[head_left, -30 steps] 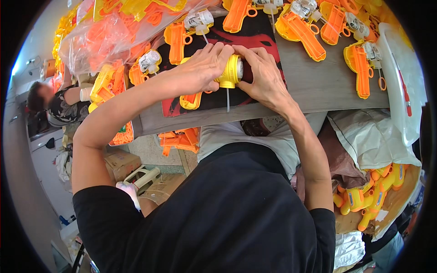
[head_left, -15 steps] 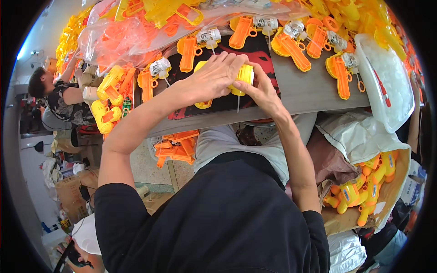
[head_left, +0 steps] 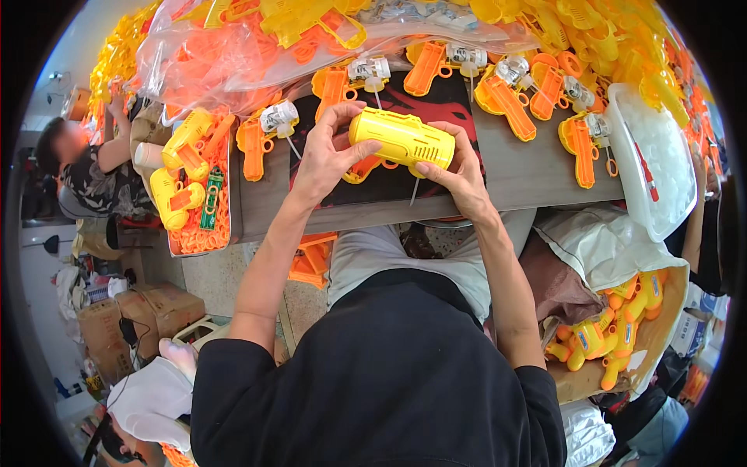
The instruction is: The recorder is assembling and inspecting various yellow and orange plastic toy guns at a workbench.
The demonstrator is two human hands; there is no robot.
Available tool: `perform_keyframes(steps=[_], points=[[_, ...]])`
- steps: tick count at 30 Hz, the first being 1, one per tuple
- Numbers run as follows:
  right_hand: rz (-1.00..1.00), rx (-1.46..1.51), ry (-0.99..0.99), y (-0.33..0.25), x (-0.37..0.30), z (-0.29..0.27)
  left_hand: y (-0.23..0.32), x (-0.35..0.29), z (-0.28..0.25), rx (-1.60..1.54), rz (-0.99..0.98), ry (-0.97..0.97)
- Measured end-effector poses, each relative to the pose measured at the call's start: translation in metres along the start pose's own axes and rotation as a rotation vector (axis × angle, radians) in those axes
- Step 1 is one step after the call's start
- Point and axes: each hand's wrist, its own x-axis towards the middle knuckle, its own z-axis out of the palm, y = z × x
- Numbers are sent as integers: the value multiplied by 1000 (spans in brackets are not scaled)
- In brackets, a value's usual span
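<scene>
A yellow toy gun body point(head_left: 401, 138), rounded with vent slots, is held level between my hands over a black and red mat point(head_left: 443, 187). My left hand point(head_left: 327, 159) grips its left end, thumb in front and fingers behind. At the right end my right hand point(head_left: 464, 177) has its thumb in front and fingers over the far side. An orange handle part point(head_left: 364, 167) shows under the body, and a thin pale tube point(head_left: 415, 188) hangs below. What lies inside the body is hidden.
Half-built toy guns with orange handles point(head_left: 426, 68) line the table's far side. A white tub point(head_left: 669, 179) holding a red pen-like tool stands right; a box of orange parts point(head_left: 201, 240) stands left. Lower right, a sack point(head_left: 595, 241) holds yellow guns. People work at the left.
My left hand has moved from over the top of the yellow body to its left end. The body now shows its slotted side, with both hands around it.
</scene>
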Motion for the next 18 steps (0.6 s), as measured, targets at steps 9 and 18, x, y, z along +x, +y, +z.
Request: perform_keyframes(steps=[9,18], points=[[16,19,15,2,-1,-1,6,9,-2,-16,11,-45],[-72,-92,-40,0,-3,-6,4,8,-2,-11,-58,-186]])
